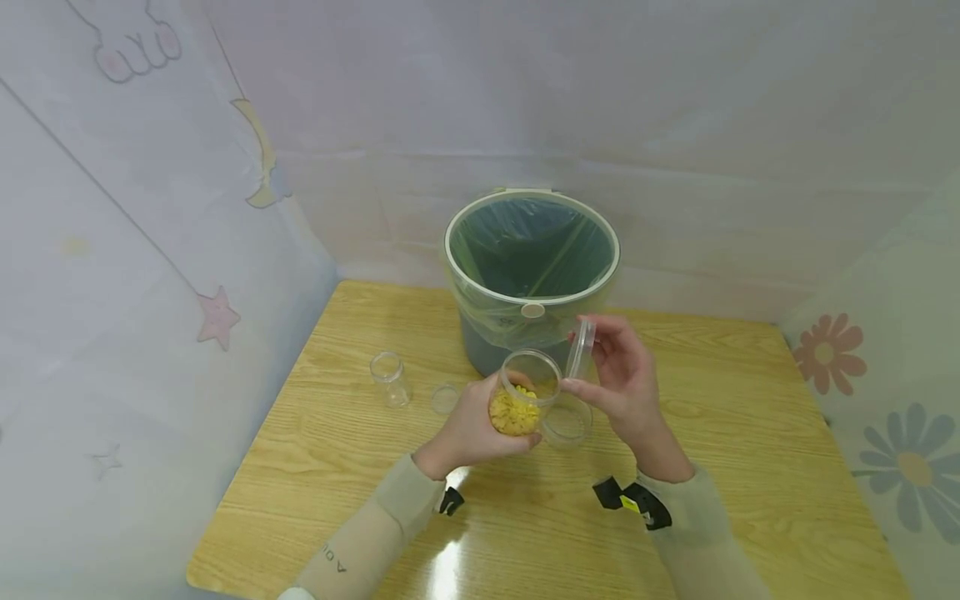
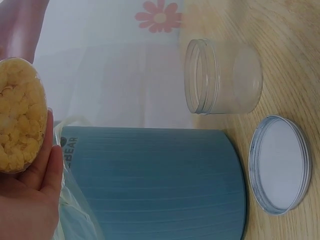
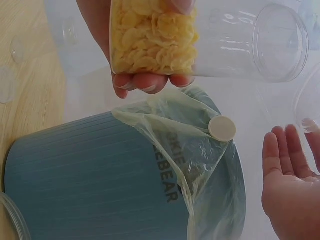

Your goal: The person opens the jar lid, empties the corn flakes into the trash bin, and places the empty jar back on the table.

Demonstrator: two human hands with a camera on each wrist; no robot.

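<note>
My left hand (image 1: 472,425) grips a clear jar (image 1: 531,371), its lower part filled with yellow flakes (image 1: 514,412). The jar leans with its uncovered mouth toward the bin. In the right wrist view the fingers (image 3: 150,82) of my left hand curl under the jar's side. Just to the right, my right hand (image 1: 626,379) pinches a clear round lid (image 1: 581,350) by its edge, held on end beside the jar's mouth. The left wrist view shows the jar's base full of flakes, over the left hand (image 2: 30,210).
A blue-grey bin (image 1: 480,342) with a plastic liner stands at the table's back, close ahead of both hands. Behind my hands is a clear jar (image 2: 225,77) without contents. A round lid (image 2: 280,165) lies by the bin. Another clear jar (image 1: 392,379) stands at left.
</note>
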